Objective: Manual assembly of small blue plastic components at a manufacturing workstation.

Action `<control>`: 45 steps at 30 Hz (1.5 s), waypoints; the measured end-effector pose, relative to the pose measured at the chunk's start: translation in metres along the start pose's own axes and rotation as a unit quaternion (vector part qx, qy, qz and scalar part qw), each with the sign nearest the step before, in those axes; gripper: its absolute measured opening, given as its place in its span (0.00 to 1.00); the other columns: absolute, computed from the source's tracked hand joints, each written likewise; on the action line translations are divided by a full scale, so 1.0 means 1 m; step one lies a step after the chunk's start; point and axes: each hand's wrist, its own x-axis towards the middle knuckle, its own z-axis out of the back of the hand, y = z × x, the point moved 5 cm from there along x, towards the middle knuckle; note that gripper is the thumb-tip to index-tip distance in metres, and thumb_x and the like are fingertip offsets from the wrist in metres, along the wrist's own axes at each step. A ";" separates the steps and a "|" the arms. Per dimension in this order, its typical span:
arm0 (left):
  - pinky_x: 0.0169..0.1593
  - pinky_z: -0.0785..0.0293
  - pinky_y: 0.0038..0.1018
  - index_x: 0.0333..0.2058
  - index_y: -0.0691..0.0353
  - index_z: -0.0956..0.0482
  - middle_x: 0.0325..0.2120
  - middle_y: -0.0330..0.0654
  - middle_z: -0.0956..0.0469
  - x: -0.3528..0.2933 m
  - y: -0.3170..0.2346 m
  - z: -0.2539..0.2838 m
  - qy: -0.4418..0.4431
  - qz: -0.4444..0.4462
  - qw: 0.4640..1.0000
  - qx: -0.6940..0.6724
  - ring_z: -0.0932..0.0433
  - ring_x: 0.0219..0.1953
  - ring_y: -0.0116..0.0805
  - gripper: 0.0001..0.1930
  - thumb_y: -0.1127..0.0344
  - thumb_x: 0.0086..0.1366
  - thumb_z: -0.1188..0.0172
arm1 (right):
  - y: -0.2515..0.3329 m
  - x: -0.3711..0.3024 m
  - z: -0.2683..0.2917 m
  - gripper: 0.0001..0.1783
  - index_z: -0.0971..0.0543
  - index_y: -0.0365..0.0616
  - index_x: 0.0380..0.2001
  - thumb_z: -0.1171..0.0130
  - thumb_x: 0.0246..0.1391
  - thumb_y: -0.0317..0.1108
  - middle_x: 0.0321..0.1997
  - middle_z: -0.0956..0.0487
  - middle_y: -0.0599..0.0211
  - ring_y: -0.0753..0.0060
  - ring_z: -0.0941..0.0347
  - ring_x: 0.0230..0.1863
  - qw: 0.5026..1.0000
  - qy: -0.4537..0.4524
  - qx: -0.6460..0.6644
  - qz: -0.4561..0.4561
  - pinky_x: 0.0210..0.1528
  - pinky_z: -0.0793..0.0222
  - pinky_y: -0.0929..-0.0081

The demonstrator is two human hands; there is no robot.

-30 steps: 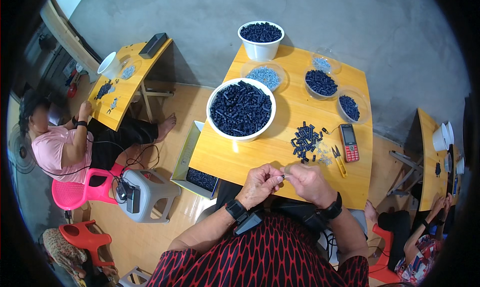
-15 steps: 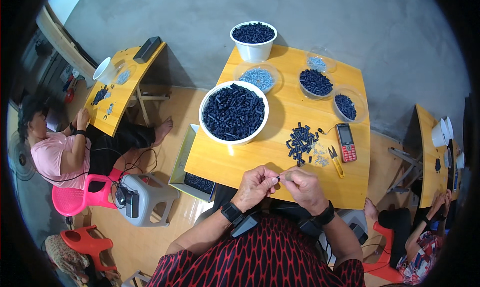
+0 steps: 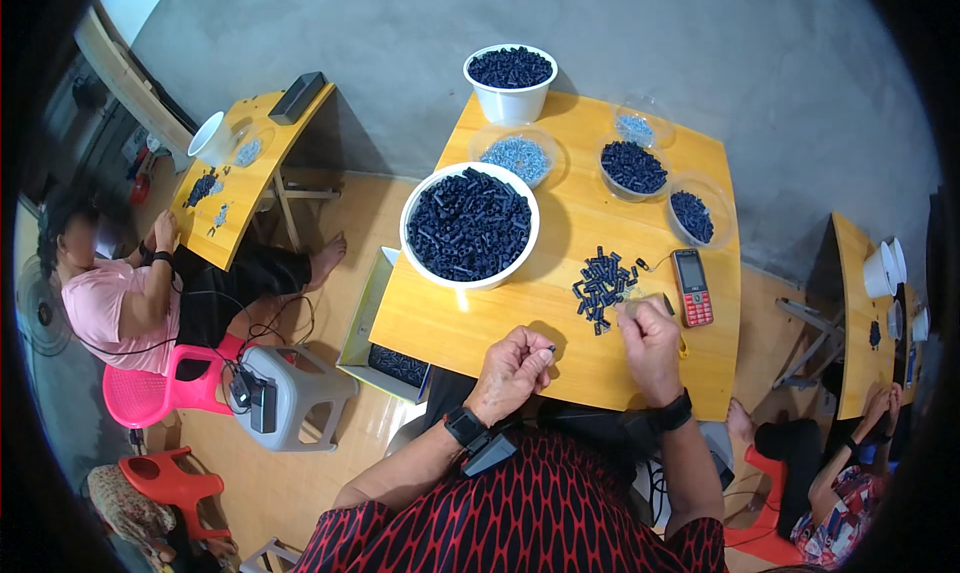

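Observation:
Near the table's front edge my left hand (image 3: 511, 377) pinches a small black plastic piece (image 3: 551, 349) between thumb and fingertips. My right hand (image 3: 652, 345) is over the table to the right, its fingers drawn together at the loose small silver parts, which it mostly hides. Whether anything is between those fingertips cannot be made out. Beside them lies a loose heap of short black tubular pieces (image 3: 598, 288). A pair of yellow-handled snips (image 3: 683, 347) is largely covered by my right hand. A red and black keypad phone (image 3: 692, 288) lies just beyond that hand.
A large white bucket (image 3: 409, 235) of black pieces stands on the left of my table (image 3: 480, 318), another bucket (image 3: 510, 105) behind. Clear tubs hold black pieces (image 3: 633, 166) and silver parts (image 3: 516, 159). A grey stool (image 3: 300, 398) stands left. People sit at side tables.
My hands have parted. The right hand has moved right and away from me to the small silver parts, covering most of the snips; the left stays nearly still with the black piece.

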 end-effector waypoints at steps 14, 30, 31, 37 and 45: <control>0.24 0.30 0.18 0.40 0.64 0.30 0.27 0.36 0.26 -0.001 -0.002 0.000 0.003 -0.007 1.000 -0.006 0.28 0.21 0.21 0.04 0.71 0.70 0.47 | 0.011 0.012 -0.026 0.03 0.21 0.40 0.25 0.37 0.47 0.28 0.28 0.27 0.59 0.52 0.27 0.32 0.984 0.079 -0.126 0.096 0.33 0.31 0.58; 0.23 0.30 0.18 0.40 0.64 0.30 0.27 0.37 0.26 0.002 -0.001 0.000 0.005 -0.007 1.000 -0.006 0.28 0.21 0.22 0.04 0.71 0.70 0.48 | 0.014 0.014 -0.025 0.06 0.29 0.39 0.27 0.44 0.54 0.28 0.32 0.26 0.51 0.45 0.25 0.31 0.971 0.091 -0.194 0.108 0.32 0.31 0.51; 0.23 0.30 0.19 0.40 0.64 0.30 0.27 0.38 0.26 0.002 -0.002 0.000 0.005 -0.004 1.000 -0.003 0.28 0.21 0.22 0.04 0.71 0.70 0.48 | 0.015 0.014 -0.023 0.06 0.29 0.39 0.27 0.44 0.54 0.28 0.32 0.26 0.51 0.45 0.25 0.31 0.971 0.090 -0.194 0.109 0.32 0.31 0.51; 0.23 0.30 0.19 0.40 0.64 0.30 0.27 0.38 0.26 0.002 0.000 0.002 0.007 -0.001 1.000 0.006 0.28 0.21 0.22 0.04 0.71 0.70 0.48 | 0.024 0.016 0.000 0.07 0.30 0.38 0.28 0.44 0.55 0.28 0.31 0.26 0.49 0.47 0.26 0.31 0.992 0.075 -0.050 0.083 0.31 0.32 0.54; 0.23 0.30 0.18 0.40 0.64 0.30 0.27 0.37 0.26 0.000 -0.001 0.001 0.017 -0.008 1.000 -0.004 0.28 0.21 0.22 0.04 0.71 0.70 0.47 | -0.047 0.055 0.056 0.08 0.28 0.37 0.28 0.45 0.58 0.30 0.22 0.25 0.56 0.65 0.27 0.24 0.996 0.014 0.028 -0.079 0.28 0.32 0.68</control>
